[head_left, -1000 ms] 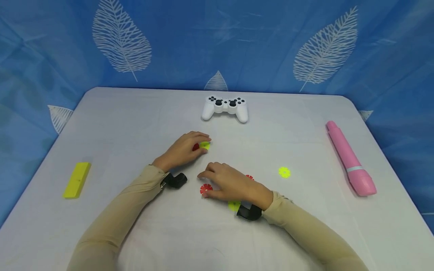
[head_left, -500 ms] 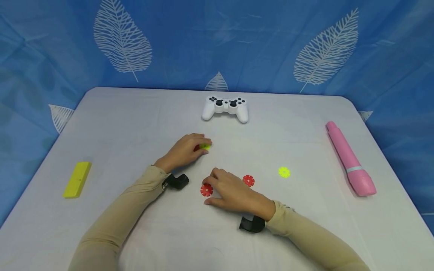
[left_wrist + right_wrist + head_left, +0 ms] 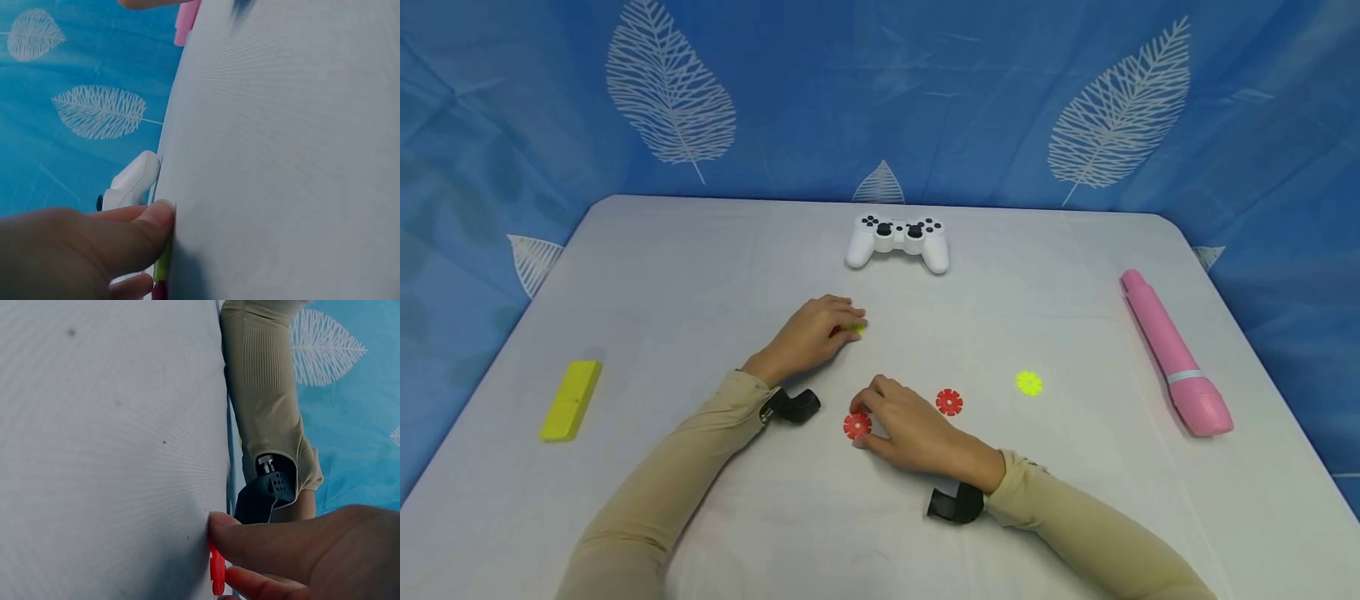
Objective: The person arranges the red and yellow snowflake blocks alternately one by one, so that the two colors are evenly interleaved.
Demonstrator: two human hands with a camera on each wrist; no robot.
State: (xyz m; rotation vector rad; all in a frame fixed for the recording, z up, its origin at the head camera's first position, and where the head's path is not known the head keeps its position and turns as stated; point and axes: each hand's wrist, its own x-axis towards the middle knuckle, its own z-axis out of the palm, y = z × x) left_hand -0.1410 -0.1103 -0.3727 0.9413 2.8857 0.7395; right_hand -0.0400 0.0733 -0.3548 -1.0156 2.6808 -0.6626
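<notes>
My left hand (image 3: 815, 333) is at the table's middle, thumb and fingers curled round a yellow-green notched disc (image 3: 163, 264). Beside that disc, a red disc (image 3: 160, 290) shows edge-on in the left wrist view; the palm mostly covers both from above. Nearer the front, my right hand (image 3: 910, 429) pinches a flat red notched disc (image 3: 857, 426) at its edges between thumb and fingers. In the right wrist view this disc lies right along the tabletop. Just beyond the right hand's knuckles lies another red notched disc (image 3: 949, 402), untouched.
Farther right is a loose yellow-green disc (image 3: 1029, 382). A white game controller (image 3: 898, 240) sits at the back, and a pink microphone-shaped object (image 3: 1176, 354) lies at the right. To the left rests a yellow block (image 3: 571, 400). Blue leaf-print cloth (image 3: 970, 100) hangs behind the table.
My right hand has shifted slightly towards me and closed its fingers on the red disc. A yellow-green disc below that hand is now hidden. The left fingers have drawn in over their discs.
</notes>
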